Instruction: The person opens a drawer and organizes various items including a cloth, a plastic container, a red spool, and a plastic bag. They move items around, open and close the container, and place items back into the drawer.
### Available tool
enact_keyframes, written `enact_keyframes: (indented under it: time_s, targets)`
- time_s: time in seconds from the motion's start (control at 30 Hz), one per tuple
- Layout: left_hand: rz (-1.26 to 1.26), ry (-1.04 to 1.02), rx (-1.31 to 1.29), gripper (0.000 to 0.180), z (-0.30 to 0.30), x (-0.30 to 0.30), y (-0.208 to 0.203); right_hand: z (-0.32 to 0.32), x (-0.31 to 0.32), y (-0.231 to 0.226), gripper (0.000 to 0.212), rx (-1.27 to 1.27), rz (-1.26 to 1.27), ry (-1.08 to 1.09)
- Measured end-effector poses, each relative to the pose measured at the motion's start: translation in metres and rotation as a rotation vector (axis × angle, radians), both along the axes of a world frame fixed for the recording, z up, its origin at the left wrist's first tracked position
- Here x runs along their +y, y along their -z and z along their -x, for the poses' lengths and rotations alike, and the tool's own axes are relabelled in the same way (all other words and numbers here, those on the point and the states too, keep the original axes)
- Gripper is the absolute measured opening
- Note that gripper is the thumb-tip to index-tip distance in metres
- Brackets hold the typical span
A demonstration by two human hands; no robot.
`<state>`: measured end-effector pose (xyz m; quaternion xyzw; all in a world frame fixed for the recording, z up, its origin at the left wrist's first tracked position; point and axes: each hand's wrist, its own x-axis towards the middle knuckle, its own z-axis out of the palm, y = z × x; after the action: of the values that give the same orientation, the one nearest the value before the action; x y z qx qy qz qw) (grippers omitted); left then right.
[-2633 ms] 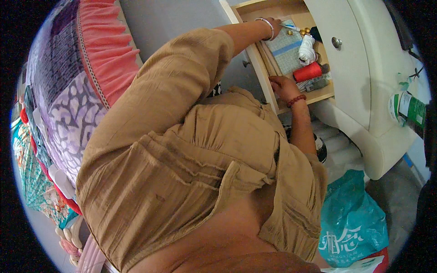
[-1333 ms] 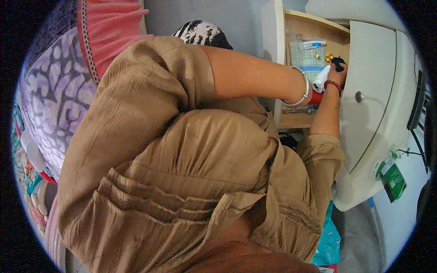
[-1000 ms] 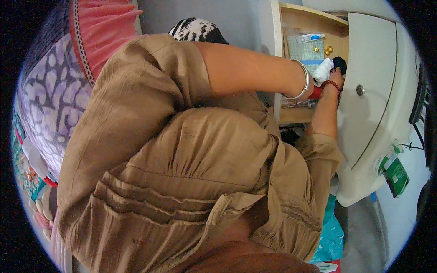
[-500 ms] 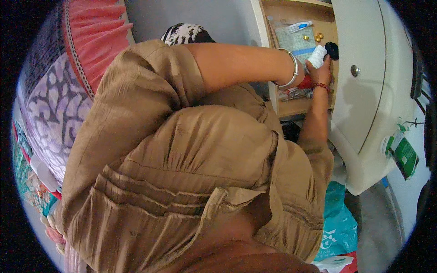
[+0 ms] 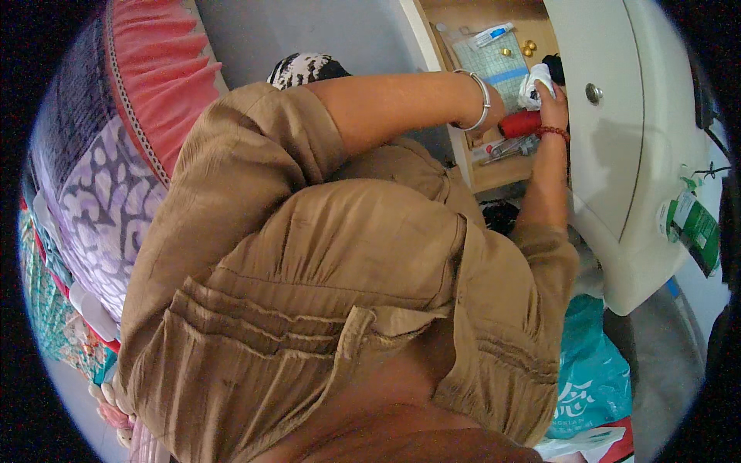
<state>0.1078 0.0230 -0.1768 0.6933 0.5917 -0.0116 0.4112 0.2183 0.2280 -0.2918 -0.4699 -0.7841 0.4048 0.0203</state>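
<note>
Over an open drawer (image 5: 494, 180), my right hand (image 5: 553, 109), with a red bead bracelet at the wrist, is closed on a white bundle (image 5: 534, 85). The bundle looks like wound thread or cloth; a dark spot shows in it. A black thing (image 5: 553, 68) lies just beyond it. My left hand (image 5: 491, 113), wearing a silver bangle, is at the drawer's left side, close to a red cylinder-like thing (image 5: 521, 123). Its fingers are mostly hidden, and I cannot tell whether they touch the red thing.
In the drawer lie a gridded mat (image 5: 489, 65), a white and blue tube (image 5: 492, 35), small gold balls (image 5: 529, 48) and a clear packet (image 5: 511, 148). A white drawer front with a round knob (image 5: 593, 93) borders the right. A teal bag (image 5: 590, 370) stands lower right; bedding (image 5: 116, 193) is left.
My right hand has turned the white bundle, so a dark spot now shows in it. My left hand has drawn back a little leftward, and more of the red thing shows.
</note>
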Motion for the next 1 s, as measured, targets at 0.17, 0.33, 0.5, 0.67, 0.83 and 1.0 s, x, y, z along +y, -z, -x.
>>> enact_keyframes:
  time_s: [0.17, 0.33, 0.5, 0.67, 0.83, 1.0]
  targets:
    - [0.036, 0.001, 0.017, 0.048, 0.0, 0.002, -0.006, -0.013, 0.016, 0.023, 0.068, 0.101, 0.042, 0.023]
    - [-0.044, -0.007, 0.016, 0.039, 0.001, 0.0, -0.005, -0.002, -0.006, -0.006, 0.059, 0.103, 0.047, -0.009]
    - [-0.048, -0.155, 0.038, 0.045, 0.004, 0.006, 0.014, 0.007, -0.032, -0.03, 0.05, 0.137, 0.053, -0.074]
    - [-0.161, -0.573, -0.115, 0.069, 0.011, 0.014, 0.009, 0.003, -0.049, -0.051, 0.045, 0.172, 0.045, -0.026]
    - [-0.3, -0.983, -0.311, 0.075, 0.002, 0.022, 0.033, 0.005, -0.071, -0.07, 0.049, 0.304, 0.199, 0.074]
    - [-0.296, -0.963, -0.444, 0.056, 0.003, 0.027, 0.045, 0.0, -0.082, -0.084, 0.049, 0.357, 0.398, 0.164]
